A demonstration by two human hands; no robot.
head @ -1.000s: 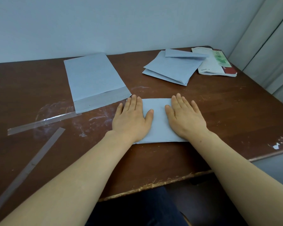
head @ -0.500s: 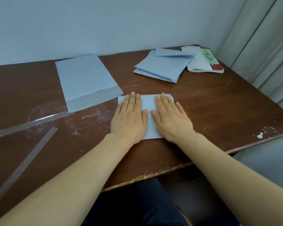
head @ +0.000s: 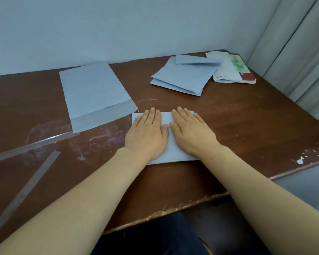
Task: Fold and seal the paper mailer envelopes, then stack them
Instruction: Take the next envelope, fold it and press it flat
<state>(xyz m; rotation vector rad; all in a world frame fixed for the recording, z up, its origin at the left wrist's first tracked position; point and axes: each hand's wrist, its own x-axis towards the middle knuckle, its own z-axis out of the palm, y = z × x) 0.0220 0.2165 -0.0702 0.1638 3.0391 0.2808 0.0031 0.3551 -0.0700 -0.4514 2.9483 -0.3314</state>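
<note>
The table [head: 247, 129] is shown with the work gathered around two flattened hands near its front edge. Beyond and to the left of the hands an unfolded mailer [head: 94, 92] is laid flat, its near corner just beside the left fingertips. Beyond and to the right, well apart from the pressing, a pile of folded mailers [head: 182, 78] is seen beside a printed packet [head: 232, 70]. Directly beneath the palms the folded mailer [head: 171, 151] is held against the wood. The left hand [head: 146, 133] and right hand [head: 190, 131] are spread flat, fingers straight, nothing pinched, with the thumbs nearly touching over the middle of the paper. A second before, the hands were set apart, the right one at the mailer's right edge and a broad band of paper bared between them. They have since been drawn inward, so the fold is judged to have been smoothed from its ends to its centre. Whether the flap is already stuck down cannot be told, as it is probably covered by the palms. Transfer to the pile is judged to remain. Two clear strips [head: 35, 144] are left lying well to the left of the hands, unmoved.
</note>
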